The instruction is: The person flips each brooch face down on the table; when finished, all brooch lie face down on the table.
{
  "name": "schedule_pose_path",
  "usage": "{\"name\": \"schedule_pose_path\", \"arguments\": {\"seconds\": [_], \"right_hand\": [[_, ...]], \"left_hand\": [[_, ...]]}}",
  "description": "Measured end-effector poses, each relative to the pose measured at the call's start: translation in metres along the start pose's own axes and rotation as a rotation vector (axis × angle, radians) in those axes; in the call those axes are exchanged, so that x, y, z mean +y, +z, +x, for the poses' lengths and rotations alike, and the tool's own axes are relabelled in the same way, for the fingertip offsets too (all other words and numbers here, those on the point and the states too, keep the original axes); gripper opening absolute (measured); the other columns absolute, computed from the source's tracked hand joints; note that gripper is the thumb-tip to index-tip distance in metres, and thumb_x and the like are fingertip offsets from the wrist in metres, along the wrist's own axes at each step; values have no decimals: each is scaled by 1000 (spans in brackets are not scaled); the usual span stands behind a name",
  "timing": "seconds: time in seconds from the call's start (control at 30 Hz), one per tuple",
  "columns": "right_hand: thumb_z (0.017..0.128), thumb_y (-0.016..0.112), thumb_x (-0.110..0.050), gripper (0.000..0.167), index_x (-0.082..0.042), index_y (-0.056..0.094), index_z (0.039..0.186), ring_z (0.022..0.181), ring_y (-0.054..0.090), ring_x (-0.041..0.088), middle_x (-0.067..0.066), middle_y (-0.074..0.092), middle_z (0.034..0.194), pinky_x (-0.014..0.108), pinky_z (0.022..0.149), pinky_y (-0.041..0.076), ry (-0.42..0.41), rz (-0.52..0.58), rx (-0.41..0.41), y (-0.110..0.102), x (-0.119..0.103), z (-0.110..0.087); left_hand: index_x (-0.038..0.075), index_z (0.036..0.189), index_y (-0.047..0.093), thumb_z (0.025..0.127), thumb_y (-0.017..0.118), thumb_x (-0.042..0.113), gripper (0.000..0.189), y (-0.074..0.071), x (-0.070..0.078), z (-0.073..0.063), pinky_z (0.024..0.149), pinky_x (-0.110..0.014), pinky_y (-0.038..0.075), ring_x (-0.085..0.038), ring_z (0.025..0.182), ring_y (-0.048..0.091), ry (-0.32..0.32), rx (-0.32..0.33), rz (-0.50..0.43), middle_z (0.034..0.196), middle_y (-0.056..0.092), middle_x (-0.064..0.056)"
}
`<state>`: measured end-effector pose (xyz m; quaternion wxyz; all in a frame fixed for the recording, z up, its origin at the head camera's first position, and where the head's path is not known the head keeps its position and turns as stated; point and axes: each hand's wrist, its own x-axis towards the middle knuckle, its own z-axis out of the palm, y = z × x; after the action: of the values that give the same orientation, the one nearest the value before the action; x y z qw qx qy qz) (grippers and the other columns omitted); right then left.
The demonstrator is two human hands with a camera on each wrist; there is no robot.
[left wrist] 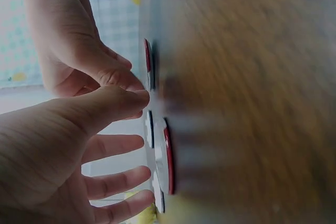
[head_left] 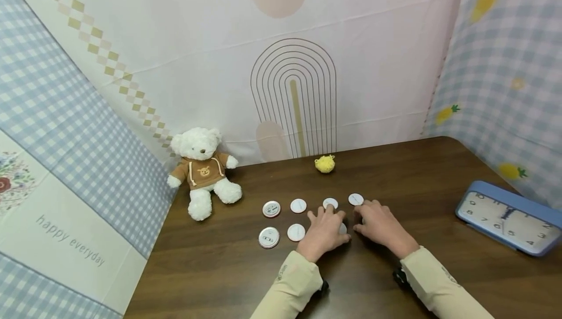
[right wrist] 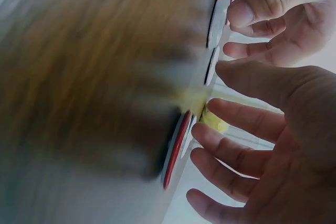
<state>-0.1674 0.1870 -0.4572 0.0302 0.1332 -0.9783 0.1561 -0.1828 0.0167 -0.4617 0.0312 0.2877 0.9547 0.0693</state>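
Several round badges lie in two rows on the brown table. Two at the left, a back-row badge [head_left: 271,209] and a front-row badge [head_left: 269,237], show pin backs; others, such as this white badge [head_left: 296,232], look white with a fine mark. My left hand [head_left: 324,231] reaches over the row with fingers spread, partly hiding a front badge [head_left: 343,229]; its fingertips are near a back badge [head_left: 330,204]. To its right, my right hand [head_left: 381,224] bends loosely over the table, fingertips beside the far-right badge [head_left: 355,199]. Red rims show on a badge [right wrist: 177,149] in the right wrist view.
A white teddy bear [head_left: 204,170] in a brown hoodie sits at the back left. A small yellow knitted thing [head_left: 325,164] is at the back edge. At the right stands a blue-framed clock [head_left: 509,219]. Patterned cloth [head_left: 197,89] hangs behind the table.
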Motion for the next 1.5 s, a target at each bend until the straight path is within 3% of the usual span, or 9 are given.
{"name": "schedule_pose_path", "arguments": {"seconds": [0.23, 0.57, 0.9, 1.1, 1.3, 1.5], "right_hand": [[77, 87, -19, 32, -7, 70, 101, 95, 55, 39, 8, 59, 95, 60, 77, 44, 49, 9, -47, -5, 10, -12], [70, 92, -16, 46, -5, 63, 105, 93, 51, 37, 11, 54, 97, 59, 77, 40, 119, 46, -96, -12, 21, -18], [78, 85, -10, 32, -6, 65, 103, 90, 52, 35, 8, 59, 94, 61, 79, 35, 133, 52, -137, -17, 27, -22], [78, 82, -3, 25, -8, 68, 98, 88, 54, 33, 5, 64, 91, 63, 80, 34, 93, 45, -136, -19, 29, -19], [77, 80, 2, 24, -8, 67, 95, 82, 53, 28, 2, 62, 85, 54, 73, 39, 42, 46, -132, -19, 30, -17], [80, 76, 2, 18, -10, 67, 89, 79, 53, 25, -2, 60, 80, 52, 70, 42, -9, 44, -120, -20, 33, -16]], "left_hand": [[25, 136, 64, 89, 75, 47, 52, 0, 13, 5, 95, -60, 39, -29, 114, 52, 25, 1, 38, 124, 59, -3], [27, 131, 65, 88, 77, 45, 48, 3, 29, 15, 96, -59, 39, -25, 111, 53, 49, -11, 66, 126, 61, 2], [33, 128, 68, 86, 79, 45, 45, 4, 40, 19, 91, -57, 42, -23, 105, 55, 82, -3, 109, 121, 62, 6], [34, 120, 73, 87, 80, 39, 34, 4, 43, 21, 87, -55, 43, -21, 97, 57, 98, 43, 128, 112, 65, 8], [31, 102, 77, 84, 82, 30, 19, 7, 40, 24, 82, -51, 42, -19, 90, 58, 98, 117, 125, 101, 68, 8], [31, 98, 78, 85, 82, 28, 14, 6, 39, 27, 83, -52, 42, -18, 89, 59, 99, 118, 95, 97, 70, 8]]}}
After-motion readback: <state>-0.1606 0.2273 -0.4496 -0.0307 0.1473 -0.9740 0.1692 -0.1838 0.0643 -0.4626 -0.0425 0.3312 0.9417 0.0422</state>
